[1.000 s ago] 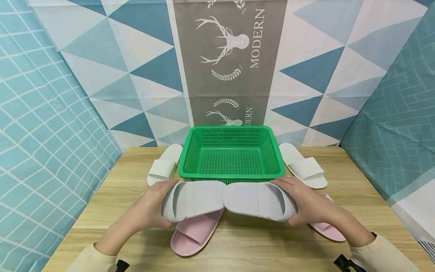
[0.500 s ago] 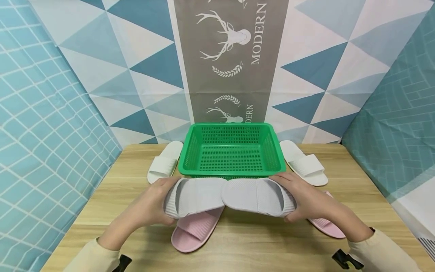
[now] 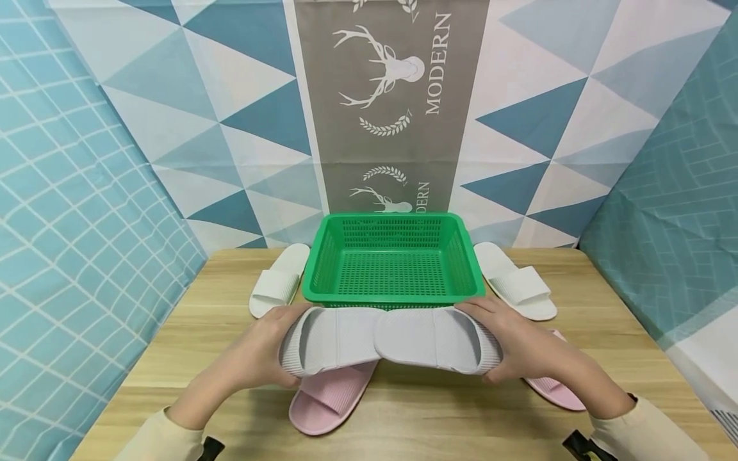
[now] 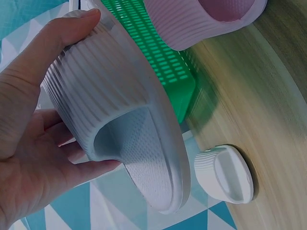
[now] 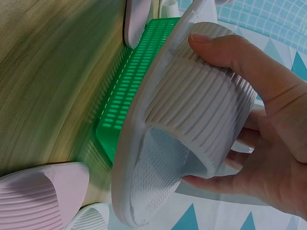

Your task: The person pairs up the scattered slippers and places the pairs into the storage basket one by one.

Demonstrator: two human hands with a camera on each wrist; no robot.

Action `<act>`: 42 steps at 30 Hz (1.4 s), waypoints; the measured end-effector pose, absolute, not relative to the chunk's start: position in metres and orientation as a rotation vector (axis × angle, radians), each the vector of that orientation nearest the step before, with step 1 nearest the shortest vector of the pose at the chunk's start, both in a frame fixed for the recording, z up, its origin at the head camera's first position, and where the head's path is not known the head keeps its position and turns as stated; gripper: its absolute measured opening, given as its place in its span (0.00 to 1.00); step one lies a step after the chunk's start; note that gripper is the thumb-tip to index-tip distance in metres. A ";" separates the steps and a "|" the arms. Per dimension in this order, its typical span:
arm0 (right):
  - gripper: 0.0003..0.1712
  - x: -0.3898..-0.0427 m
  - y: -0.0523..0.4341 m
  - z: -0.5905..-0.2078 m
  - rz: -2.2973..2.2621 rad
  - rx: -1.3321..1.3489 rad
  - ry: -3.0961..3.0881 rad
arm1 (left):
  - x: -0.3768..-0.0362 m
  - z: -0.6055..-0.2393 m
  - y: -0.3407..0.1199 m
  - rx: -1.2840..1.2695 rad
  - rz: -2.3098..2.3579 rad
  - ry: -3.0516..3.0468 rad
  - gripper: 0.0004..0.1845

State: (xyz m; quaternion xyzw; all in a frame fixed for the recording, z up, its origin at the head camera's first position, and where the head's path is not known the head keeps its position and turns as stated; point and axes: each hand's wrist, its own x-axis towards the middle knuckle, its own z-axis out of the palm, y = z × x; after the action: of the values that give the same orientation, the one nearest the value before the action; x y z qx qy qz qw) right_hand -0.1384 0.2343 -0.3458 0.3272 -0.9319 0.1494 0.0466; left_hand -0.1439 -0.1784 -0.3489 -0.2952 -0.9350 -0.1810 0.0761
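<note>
Two grey slippers [image 3: 387, 339] hover overlapped just before the basket [image 3: 394, 261], soles toward the head camera. Left hand [image 3: 256, 355] and right hand [image 3: 521, 349] each curl around one; only wrist views show ribbed straps [image 5: 201, 120] and insoles.

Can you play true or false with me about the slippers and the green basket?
1. Each hand holds a grey slipper. True: the left hand grips the left grey slipper and the right hand grips the right grey slipper.
2. The green basket has slippers inside it. False: nothing lies in it.
3. A white slipper lies on each side of the basket. True: the left white slipper and the right white slipper.
4. The pink slippers are held in the air. False: the nearer pink slipper lies on the wooden table.
</note>
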 end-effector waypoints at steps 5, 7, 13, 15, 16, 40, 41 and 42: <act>0.58 -0.138 0.232 -0.345 0.459 0.998 -2.839 | -0.144 -0.348 -0.181 -0.866 -0.538 -2.822 0.59; 0.59 -0.137 0.232 -0.346 0.456 0.989 -2.842 | -0.144 -0.348 -0.180 -0.873 -0.533 -2.817 0.59; 0.60 -0.136 0.233 -0.346 0.433 0.968 -2.828 | -0.144 -0.347 -0.178 -0.890 -0.527 -2.800 0.60; 0.60 -0.136 0.233 -0.346 0.427 0.962 -2.826 | -0.144 -0.347 -0.178 -0.890 -0.521 -2.800 0.60; 0.60 -0.136 0.233 -0.346 0.422 0.962 -2.822 | -0.144 -0.346 -0.178 -0.888 -0.517 -2.801 0.60; 0.58 -0.144 0.230 -0.343 0.431 1.036 -2.776 | -0.147 -0.348 -0.176 -0.950 -0.502 -2.748 0.58; 0.58 -0.144 0.229 -0.342 0.435 1.038 -2.777 | -0.147 -0.347 -0.176 -0.952 -0.494 -2.750 0.58; 0.58 -0.144 0.229 -0.342 0.437 1.040 -2.777 | -0.148 -0.347 -0.176 -0.952 -0.489 -2.754 0.58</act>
State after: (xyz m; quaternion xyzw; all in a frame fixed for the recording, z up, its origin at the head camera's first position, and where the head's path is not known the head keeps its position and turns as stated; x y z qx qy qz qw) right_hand -0.1443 0.2294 -0.3419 0.3462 -0.9240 0.1455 0.0720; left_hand -0.1476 -0.1764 -0.3468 -0.3208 -0.9280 -0.1649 0.0931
